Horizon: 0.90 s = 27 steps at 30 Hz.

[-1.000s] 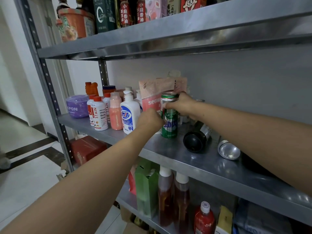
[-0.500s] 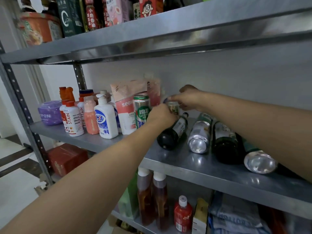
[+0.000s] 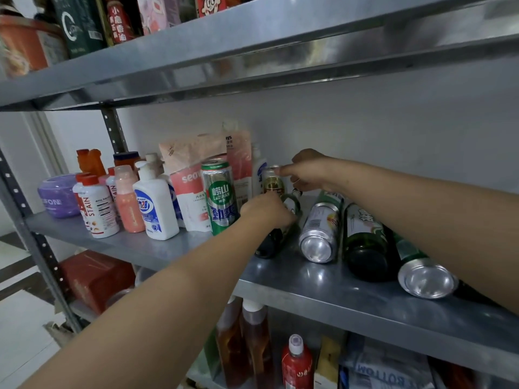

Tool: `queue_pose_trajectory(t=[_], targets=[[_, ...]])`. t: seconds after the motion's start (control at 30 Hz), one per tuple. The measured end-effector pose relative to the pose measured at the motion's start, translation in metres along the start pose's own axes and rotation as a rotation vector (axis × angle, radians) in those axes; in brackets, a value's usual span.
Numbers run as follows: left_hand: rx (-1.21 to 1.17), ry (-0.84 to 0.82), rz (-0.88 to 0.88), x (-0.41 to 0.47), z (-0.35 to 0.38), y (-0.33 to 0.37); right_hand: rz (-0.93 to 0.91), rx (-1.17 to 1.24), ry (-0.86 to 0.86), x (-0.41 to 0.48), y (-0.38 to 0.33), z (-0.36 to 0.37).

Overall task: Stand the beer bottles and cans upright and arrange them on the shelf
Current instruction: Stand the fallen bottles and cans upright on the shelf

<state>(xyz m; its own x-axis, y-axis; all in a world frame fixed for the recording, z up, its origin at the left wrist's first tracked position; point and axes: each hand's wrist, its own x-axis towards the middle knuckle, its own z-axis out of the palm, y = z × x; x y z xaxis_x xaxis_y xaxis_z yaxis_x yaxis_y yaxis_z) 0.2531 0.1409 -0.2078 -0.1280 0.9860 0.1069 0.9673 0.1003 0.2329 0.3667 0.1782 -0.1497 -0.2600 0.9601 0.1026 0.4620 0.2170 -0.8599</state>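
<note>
grey metal shelf (image 3: 323, 279), white wall (image 3: 393, 122) behind, pale floor (image 3: 22, 332) lower left

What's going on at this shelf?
A person is sorting beer on the middle shelf. A green can stands upright already. The left hand grips a dark bottle lying on its side; the right hand touches the rim of a small gold can standing behind. A silver can, a green bottle and a green-labelled can lie flat further right.

Head-worn camera faces the shelf (image 3: 309, 284) (close, level).
</note>
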Motion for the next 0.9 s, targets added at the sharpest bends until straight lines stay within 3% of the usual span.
queue_pose_trajectory(t=[0.2, 0.5, 0.77, 0.9], targets=[[0.092, 0.013, -0.039, -0.001, 0.006, 0.006, 0.016, -0.014, 0.015, 0.003, 0.007, -0.002], [-0.057, 0.15, -0.025, -0.018, 0.004, 0.004, 0.013, -0.026, 0.082, 0.004, 0.001, -0.008], [-0.516, 0.486, 0.003, -0.035, 0.014, -0.016, 0.02, -0.007, 0.35, -0.011, -0.028, -0.005], [-0.901, 0.483, 0.153, -0.037, 0.027, -0.029, 0.026, 0.242, 0.099, -0.022, -0.027, 0.012]])
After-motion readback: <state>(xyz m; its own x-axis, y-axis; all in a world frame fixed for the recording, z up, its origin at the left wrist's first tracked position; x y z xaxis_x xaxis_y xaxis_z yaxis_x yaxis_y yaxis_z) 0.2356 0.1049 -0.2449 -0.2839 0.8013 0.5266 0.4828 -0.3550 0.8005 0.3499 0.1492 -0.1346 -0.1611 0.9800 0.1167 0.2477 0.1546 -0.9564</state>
